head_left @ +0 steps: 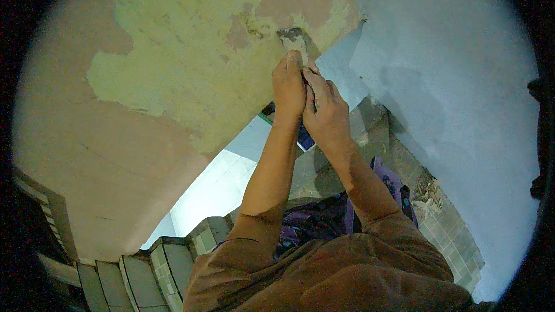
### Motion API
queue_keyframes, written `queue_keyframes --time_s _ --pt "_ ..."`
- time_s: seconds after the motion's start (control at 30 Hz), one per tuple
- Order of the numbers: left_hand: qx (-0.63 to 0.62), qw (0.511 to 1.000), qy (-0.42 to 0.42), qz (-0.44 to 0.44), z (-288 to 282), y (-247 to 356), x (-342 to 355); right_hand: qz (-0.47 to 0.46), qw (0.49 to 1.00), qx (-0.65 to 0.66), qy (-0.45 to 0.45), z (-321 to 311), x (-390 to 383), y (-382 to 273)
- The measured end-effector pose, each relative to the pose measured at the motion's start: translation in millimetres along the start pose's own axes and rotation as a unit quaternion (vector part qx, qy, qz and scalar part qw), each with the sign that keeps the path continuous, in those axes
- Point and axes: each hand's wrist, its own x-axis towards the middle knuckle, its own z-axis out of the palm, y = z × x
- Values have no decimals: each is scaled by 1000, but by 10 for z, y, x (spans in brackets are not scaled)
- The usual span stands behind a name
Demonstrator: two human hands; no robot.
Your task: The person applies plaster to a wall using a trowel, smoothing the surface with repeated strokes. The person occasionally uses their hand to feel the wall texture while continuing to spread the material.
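Note:
A flat scraper [297, 39], its blade smeared with pale residue, lies against the patchy wall [173, 52] just ahead of my hands. My left hand [288, 91] is closed round its lower part, the thumb along the top. Pressed close beside it, my right hand [327, 104] has its fingers bent in toward the same tool, with dusty fingertips. Both hands hide the handle. Around the blade, the wall shows yellow-green areas between patches of pinkish-tan coating with ragged edges.
A pale blue wall [457, 63] rises on the right. Tiled steps [141, 280] run along the lower left. Flakes and debris [429, 193] lie on the tiled floor at the right wall's foot. Purple patterned cloth [309, 219] shows below my arms.

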Motion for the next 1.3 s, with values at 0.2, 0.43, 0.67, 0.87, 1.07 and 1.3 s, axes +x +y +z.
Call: queue_keyframes --time_s 0.2,0.43,0.67,0.87,1.07,1.3 --pt "-27 998 12 -61 -13 118 -32 -17 1000 0 11 38 -30 1" --pt "-19 999 -7 -46 -38 122 10 -36 999 -30 -1 76 12 56" --pt "79 996 -27 18 -76 -91 118 32 999 -14 -6 72 -15 -10" --pt "189 975 -34 114 -369 -60 86 50 998 -11 -31 131 21 -127" --pt "351 912 93 192 -738 217 -21 49 998 -9 -39 150 69 -162" --pt "544 738 191 350 -1155 307 545 87 995 -5 -47 163 17 -239"
